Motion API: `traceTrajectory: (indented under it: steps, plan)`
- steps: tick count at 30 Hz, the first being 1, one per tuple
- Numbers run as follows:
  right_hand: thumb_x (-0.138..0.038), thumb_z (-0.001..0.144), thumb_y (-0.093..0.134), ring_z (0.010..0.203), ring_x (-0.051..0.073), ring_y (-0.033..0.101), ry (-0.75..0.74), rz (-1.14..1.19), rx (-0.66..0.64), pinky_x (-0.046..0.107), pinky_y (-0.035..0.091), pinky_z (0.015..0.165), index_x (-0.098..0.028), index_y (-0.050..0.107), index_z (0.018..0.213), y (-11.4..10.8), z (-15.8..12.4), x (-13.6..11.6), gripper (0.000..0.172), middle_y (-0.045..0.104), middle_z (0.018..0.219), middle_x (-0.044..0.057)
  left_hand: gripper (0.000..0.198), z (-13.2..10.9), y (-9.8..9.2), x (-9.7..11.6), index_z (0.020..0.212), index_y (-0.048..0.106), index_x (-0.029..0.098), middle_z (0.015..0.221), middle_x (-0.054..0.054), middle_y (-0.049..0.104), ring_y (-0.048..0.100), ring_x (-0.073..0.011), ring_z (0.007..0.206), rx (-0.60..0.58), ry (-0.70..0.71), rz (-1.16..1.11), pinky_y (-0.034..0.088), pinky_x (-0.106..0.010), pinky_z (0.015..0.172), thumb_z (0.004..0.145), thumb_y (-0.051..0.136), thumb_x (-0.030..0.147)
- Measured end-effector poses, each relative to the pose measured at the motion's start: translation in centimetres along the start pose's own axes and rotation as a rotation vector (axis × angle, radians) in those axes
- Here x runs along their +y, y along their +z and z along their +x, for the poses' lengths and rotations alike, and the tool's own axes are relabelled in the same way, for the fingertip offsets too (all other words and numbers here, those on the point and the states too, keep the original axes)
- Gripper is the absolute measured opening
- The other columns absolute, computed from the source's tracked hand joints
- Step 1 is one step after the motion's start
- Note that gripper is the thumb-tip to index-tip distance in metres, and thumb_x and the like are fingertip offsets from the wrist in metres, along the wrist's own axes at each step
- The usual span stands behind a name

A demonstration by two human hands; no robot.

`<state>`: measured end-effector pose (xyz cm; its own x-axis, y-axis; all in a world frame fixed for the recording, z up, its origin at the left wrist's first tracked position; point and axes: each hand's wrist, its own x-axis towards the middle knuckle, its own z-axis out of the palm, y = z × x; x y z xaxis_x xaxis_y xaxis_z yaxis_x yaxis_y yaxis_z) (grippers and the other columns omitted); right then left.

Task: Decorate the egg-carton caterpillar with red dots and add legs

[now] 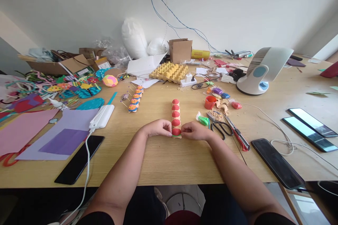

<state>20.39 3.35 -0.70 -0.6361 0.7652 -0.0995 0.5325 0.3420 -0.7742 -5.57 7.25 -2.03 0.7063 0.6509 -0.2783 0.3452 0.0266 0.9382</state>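
A strip of egg-carton cups with red domed tops lies lengthwise in front of me, pointing away. At its near end runs a thin green band. My left hand pinches the near end from the left, thumb and fingers closed at the green band. From the right, my right hand holds the same end with its fingertips. Further left stands a similar strip in blue and orange, with pins sticking out. An opened packet of green clay lies just beyond my right hand.
Scissors, a red cutter and a red cup lie to the right, with phones and a white fan beyond. Coloured paper, a power bank and a phone are left. An egg tray sits behind.
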Motion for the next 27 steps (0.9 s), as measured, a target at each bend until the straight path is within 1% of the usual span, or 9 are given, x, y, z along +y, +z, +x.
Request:
traceTrajectory:
  steps: [9, 16, 27]
  plan:
    - [-0.032, 0.084, 0.061, 0.06, 0.011, 0.042, 0.007, -0.012, 0.006, 0.024, 0.028, 0.054, -0.017, 0.068, 0.079, 0.01, 0.04, 0.21, 0.017, 0.05, 0.065, -0.004, 0.032, 0.09, 0.15, 0.03, 0.076, 0.062, 0.016, 0.078, 0.0, 0.068, 0.061, -0.0142, 0.074, 0.033, 0.0, 0.054, 0.044, -0.026, 0.072, 0.067, 0.085, 0.035]
    - [-0.032, 0.083, 0.061, 0.059, 0.01, 0.041, -0.003, -0.035, 0.004, 0.024, 0.026, 0.054, -0.018, 0.067, 0.077, 0.11, 0.1, 0.46, 0.016, 0.05, 0.065, -0.004, 0.035, 0.09, 0.23, 0.17, 0.075, 0.062, 0.016, 0.078, 0.0, 0.068, 0.061, -0.0152, 0.074, 0.034, 0.006, 0.049, 0.046, -0.027, 0.072, 0.065, 0.086, 0.038]
    - [-0.032, 0.083, 0.062, 0.062, 0.011, 0.047, 0.012, -0.04, 0.014, 0.024, 0.03, 0.055, -0.018, 0.068, 0.08, 0.04, 0.09, 0.41, 0.016, 0.059, 0.069, -0.002, 0.036, 0.12, 0.14, 0.06, 0.075, 0.061, 0.016, 0.079, 0.0, 0.067, 0.06, -0.0151, 0.075, 0.035, 0.01, 0.06, 0.044, -0.027, 0.072, 0.064, 0.086, 0.04]
